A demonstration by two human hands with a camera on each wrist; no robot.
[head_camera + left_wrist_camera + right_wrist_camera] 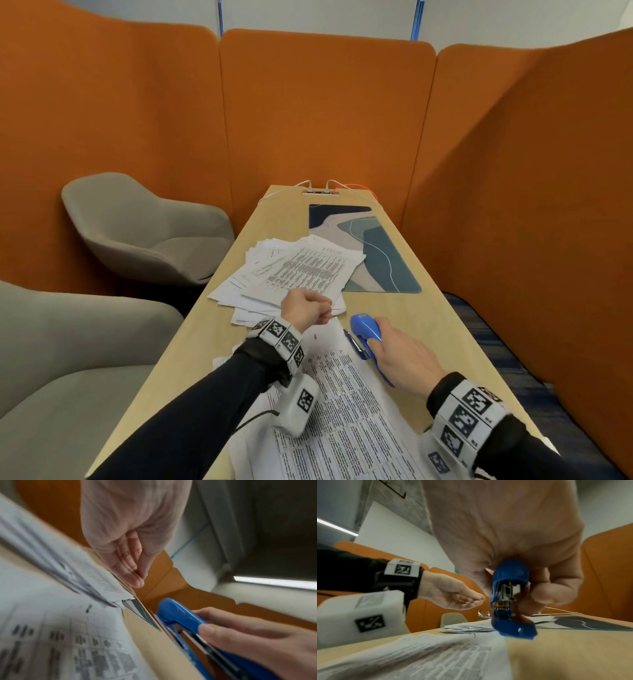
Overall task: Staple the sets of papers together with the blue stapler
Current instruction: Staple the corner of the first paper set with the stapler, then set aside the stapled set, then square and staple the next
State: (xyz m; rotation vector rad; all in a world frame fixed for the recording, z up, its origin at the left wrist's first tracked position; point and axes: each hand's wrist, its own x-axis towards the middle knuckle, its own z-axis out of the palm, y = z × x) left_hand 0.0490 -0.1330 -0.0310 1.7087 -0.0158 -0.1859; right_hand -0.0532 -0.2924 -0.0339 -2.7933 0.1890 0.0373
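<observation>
Right hand [400, 356] is wrapped around the blue stapler [367, 334], fingers over the top arm and thumb on the side; the stapler base [513, 628] is seen just above or touching the wooden table [404, 308], right beside the top-right corner of the near paper set [342, 411]. Stapler mouth is seen partly open in the left wrist view. Left hand [305, 310] is held above the near edge of the far paper pile [294, 274], fingers loosely curved with palm cupped, nothing gripped as far as can be seen. One small dark mark, possibly a staple, is seen near the top corner of the near set. Two paper groups are counted: one neat set under the forearms, one fanned pile further out; sheet count in the pile cannot be told. Printed tables are seen on both; only a heading resembling "ADMIN" can be made out on the top sheet of the pile, the rest too blurred. One patterned desk mat [376, 253] is partly covered by the pile. Two white cables and one orange cable are seen at the power strip [320, 193] at the table's far end. Two grey chairs [144, 229] are seen on the left. Marker-coded bands are worn on both wrists.
</observation>
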